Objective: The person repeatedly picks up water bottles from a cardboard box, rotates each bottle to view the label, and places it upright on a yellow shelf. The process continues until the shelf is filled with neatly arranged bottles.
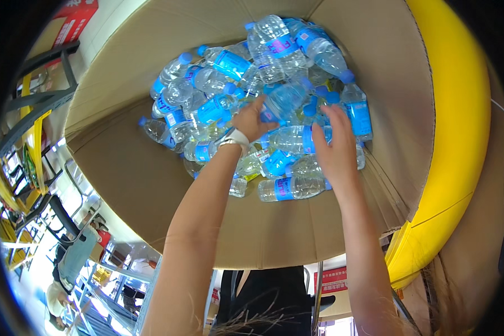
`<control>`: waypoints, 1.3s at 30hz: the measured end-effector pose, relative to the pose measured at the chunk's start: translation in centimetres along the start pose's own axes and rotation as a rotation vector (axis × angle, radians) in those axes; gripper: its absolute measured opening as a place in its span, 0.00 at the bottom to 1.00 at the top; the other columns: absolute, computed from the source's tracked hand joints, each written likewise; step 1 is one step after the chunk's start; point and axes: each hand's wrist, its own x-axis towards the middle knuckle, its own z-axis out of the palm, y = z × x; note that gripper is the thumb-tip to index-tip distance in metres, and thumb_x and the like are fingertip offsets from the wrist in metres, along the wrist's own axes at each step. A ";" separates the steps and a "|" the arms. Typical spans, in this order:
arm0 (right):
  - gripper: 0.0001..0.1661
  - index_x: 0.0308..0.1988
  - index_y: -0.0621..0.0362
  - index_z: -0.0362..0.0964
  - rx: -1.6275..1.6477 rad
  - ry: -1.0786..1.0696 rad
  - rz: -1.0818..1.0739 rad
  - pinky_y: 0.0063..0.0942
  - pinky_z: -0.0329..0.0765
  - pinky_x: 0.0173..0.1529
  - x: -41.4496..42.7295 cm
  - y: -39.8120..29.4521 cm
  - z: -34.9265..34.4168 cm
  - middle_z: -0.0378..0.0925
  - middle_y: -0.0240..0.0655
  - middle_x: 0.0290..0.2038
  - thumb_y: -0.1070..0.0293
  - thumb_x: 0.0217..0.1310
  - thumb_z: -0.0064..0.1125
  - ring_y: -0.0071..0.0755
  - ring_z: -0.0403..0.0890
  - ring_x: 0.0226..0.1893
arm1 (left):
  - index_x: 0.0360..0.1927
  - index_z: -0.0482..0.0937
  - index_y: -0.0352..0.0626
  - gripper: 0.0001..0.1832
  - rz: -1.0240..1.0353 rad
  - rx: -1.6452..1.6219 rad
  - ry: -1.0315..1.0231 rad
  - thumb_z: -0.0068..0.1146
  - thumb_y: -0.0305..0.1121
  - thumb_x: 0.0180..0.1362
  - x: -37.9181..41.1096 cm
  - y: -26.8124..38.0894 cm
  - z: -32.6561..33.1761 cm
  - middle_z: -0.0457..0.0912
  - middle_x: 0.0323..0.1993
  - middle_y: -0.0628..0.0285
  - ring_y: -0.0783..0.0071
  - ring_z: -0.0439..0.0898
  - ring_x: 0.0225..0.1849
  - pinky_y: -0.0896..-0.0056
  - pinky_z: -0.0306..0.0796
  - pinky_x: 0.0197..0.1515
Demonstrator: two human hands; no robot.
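Both my arms reach into a large cardboard box (260, 235) holding a pile of clear plastic bottles with blue caps and blue labels. My left hand (253, 119), with a watch at the wrist, grips a slightly blurred plastic bottle (286, 100) near its lower end; its cap points up and right. My right hand (336, 143) is spread over the pile, fingers apart, beside a bottle lying on its side (292, 139); I see nothing held in it. Nearer me, another bottle (294, 188) lies on the box floor. An upright-looking bottle (357, 111) rests by the right wall.
A yellow curved surface (458, 147) runs along the box's right side. Metal frames (46, 98) and chairs stand at the left. Farther off at lower left, a person (61, 298) is near metal racks. A red and brown carton (331, 280) lies beyond the near rim.
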 end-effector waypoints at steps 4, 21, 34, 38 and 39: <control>0.20 0.48 0.62 0.62 0.090 0.075 -0.031 0.42 0.55 0.56 -4.3 -1.5 0.0 0.57 0.49 0.53 0.69 0.53 0.47 0.51 0.58 0.55 | 0.52 0.64 0.48 0.39 0.428 0.028 -0.012 0.64 0.44 0.31 -5.3 2.3 -1.5 0.73 0.34 0.55 0.56 0.71 0.36 0.60 0.65 0.36; 0.23 0.49 0.55 0.61 -0.648 -0.399 -0.182 0.66 0.38 0.54 -11.2 3.9 7.0 0.57 0.44 0.54 0.62 0.52 0.49 0.48 0.54 0.57 | 0.45 0.69 0.43 0.24 -0.434 -0.053 0.665 0.57 0.35 0.41 -12.2 -10.9 1.2 0.69 0.43 0.50 0.51 0.68 0.44 0.58 0.64 0.45; 0.33 0.45 0.62 0.63 -0.879 -0.552 -0.373 0.47 0.58 0.50 -4.6 -0.2 16.8 0.64 0.42 0.43 0.64 0.35 0.62 0.41 0.63 0.48 | 0.59 0.53 0.66 0.53 -0.903 0.158 0.486 0.58 0.70 0.24 -4.9 -20.5 -7.8 0.26 0.60 0.38 0.42 0.29 0.63 0.41 0.40 0.58; 0.37 0.48 0.59 0.60 -0.702 -0.448 -0.533 0.40 0.61 0.45 -4.5 1.3 22.1 0.67 0.38 0.40 0.59 0.36 0.63 0.37 0.67 0.42 | 0.61 0.45 0.67 0.59 -0.959 0.290 0.434 0.58 0.70 0.22 -2.8 -20.3 -7.6 0.25 0.60 0.37 0.40 0.28 0.62 0.35 0.43 0.55; 0.37 0.49 0.59 0.59 -0.667 -0.430 -0.574 0.38 0.61 0.44 -4.8 1.6 23.2 0.67 0.37 0.39 0.58 0.36 0.63 0.36 0.69 0.41 | 0.61 0.45 0.67 0.59 -0.958 0.270 0.427 0.60 0.69 0.21 -2.9 -20.5 -7.9 0.24 0.60 0.37 0.40 0.28 0.62 0.35 0.44 0.55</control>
